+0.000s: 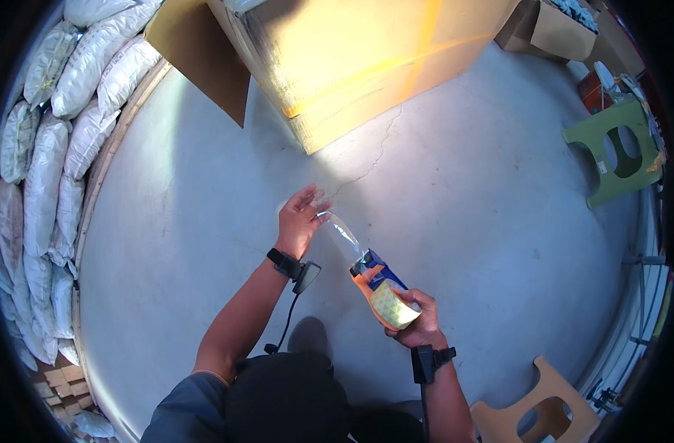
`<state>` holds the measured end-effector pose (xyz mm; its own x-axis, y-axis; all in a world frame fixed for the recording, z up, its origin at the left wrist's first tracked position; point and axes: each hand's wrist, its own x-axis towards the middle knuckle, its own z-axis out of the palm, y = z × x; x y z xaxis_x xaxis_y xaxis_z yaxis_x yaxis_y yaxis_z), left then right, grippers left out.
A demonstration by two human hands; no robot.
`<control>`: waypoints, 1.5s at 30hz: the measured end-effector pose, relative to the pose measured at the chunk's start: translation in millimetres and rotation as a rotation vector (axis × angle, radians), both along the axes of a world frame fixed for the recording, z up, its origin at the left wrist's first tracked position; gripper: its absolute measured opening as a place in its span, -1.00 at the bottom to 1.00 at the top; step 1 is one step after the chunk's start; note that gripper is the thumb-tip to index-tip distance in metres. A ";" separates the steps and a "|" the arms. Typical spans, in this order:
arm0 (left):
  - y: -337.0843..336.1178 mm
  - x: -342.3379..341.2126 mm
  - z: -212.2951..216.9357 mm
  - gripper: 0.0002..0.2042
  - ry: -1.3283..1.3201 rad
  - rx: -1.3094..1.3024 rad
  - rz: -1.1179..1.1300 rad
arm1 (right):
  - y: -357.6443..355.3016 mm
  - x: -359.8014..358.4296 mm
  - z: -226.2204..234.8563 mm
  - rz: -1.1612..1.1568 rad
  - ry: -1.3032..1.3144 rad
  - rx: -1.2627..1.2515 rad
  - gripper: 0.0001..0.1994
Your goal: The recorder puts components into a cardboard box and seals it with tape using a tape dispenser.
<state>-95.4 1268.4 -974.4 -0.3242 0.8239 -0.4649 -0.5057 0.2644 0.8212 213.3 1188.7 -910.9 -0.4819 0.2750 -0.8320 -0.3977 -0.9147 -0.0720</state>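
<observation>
Head view, orange-blue tape dispenser [377, 289], clear tape strip [342, 235] stretched

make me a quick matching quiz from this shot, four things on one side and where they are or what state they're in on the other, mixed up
Things:
1. tape dispenser
2. strip of clear tape
3. large cardboard box
4. green stool

Places or states:
A. on the floor at the far right
B. held in the right hand
C. stretched between the dispenser and the left hand
D. on the floor ahead of the person, a flap hanging open on its left side

Right pairs: 1-B, 2-C, 3-D, 4-A
</observation>
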 end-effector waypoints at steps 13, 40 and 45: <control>78.7 -15.9 -4.6 -0.75 0.003 -0.053 0.099 | 28.0 -32.1 12.1 -0.086 0.017 0.054 -0.51; 95.9 -29.7 -35.9 -0.84 -0.101 -0.183 0.079 | 34.4 -43.4 -0.1 -0.167 0.047 -0.009 -0.56; 95.5 -30.9 -37.8 -0.85 -0.103 -0.226 0.060 | 33.0 -40.5 -0.3 -0.190 0.084 0.019 -0.56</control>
<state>-126.2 1363.9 -1012.2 -0.3102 0.6760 -0.6685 -0.6041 0.4028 0.6876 172.7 1221.7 -911.2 -0.4872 0.3825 -0.7851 -0.5683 -0.8215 -0.0475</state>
